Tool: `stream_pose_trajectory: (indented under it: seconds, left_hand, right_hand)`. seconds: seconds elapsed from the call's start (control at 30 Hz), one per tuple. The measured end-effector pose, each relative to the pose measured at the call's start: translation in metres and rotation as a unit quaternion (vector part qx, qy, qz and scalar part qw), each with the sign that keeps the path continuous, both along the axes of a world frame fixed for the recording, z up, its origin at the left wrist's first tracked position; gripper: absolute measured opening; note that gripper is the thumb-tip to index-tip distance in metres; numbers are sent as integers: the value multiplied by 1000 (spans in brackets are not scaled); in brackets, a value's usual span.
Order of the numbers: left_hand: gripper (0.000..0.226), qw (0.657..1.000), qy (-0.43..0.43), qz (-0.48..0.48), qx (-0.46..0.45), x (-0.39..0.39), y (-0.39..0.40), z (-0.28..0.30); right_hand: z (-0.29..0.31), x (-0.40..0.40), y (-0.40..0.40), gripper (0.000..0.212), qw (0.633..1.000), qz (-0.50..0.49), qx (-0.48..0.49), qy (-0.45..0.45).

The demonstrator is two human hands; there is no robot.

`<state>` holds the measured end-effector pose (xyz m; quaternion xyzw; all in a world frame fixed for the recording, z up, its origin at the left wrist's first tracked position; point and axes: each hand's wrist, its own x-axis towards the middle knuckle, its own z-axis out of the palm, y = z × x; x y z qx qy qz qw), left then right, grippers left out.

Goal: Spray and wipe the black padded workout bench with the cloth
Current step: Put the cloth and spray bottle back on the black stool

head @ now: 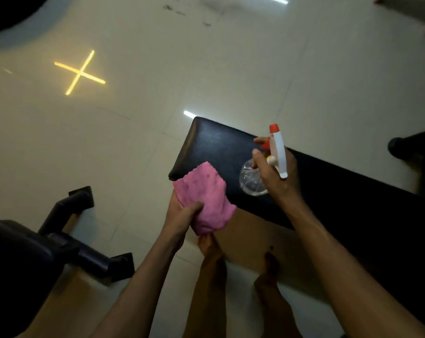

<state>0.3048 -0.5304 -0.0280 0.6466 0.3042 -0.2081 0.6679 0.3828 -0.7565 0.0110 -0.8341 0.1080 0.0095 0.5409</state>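
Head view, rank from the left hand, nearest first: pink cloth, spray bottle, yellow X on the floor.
1. pink cloth: gripped in the left hand itself.
2. spray bottle: to its right, held by the right hand over the black bench.
3. yellow X: far up-left on the floor.

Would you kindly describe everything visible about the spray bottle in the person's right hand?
The spray bottle has a clear, rounded plastic body, a white trigger head, a red nozzle tip and a red trigger. The right hand grips its neck, one finger on the trigger. It is held above the black padded workout bench, nozzle pointing away from the person toward the bench's far end. The liquid level cannot be judged. Nothing but the hand touches it.
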Motion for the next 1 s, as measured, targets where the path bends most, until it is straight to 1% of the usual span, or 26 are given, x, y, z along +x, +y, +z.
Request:
stream_pose_trajectory:
  seconds: [0.13,0.23,0.33,0.43,0.5,0.6,0.7,0.73,0.8,0.83,0.9,0.93,0.97,1.0]
  left_hand:
    - [79,999,-41,18,-25,1,-16,77]
    - [73,995,-73,58,-33,-9,-26,148]
    - [67,991,-113,75,-7,-30,-28,215]
    - [58,984,-139,108,14,-65,-28,267]
    - [57,978,-153,138,20,-88,-25,296]
    - [59,968,-173,179,35,-124,-15,323]
    - [65,953,-172,246,39,-160,4,346]
    - [66,946,-173,272,35,-172,12,350]
    - [64,930,-177,320,28,-194,29,355]
    - [62,923,-176,340,31,-206,38,357]
    - [54,909,-174,376,34,-231,59,361]
    - [50,905,-174,388,35,-244,72,362]
    - [49,899,-172,401,39,-258,86,361]
    - [51,893,-167,416,43,-273,100,362]
  right_hand:
    - [70,-32,-8,24,999,26,22,-14]
    - [126,-51,-15,22,998,50,27,-38]
    - [182,-65,-22,14,994,61,28,-88]
    - [227,-81,-26,9,987,82,42,-128]
    - [250,-92,-24,7,981,99,45,-158]
    - [275,-109,-9,7,975,118,50,-183]
    - [294,-130,21,12,968,158,72,-180]
    - [299,-138,33,16,964,177,81,-178]
    - [309,-152,61,34,953,224,95,-180]
    - [313,-161,77,43,947,246,99,-180]
    - [321,-179,113,53,937,282,114,-175]
    - [322,-187,132,55,933,291,122,-173]
    - [325,-197,153,52,930,299,128,-170]
    - [325,-207,174,43,927,306,137,-168]
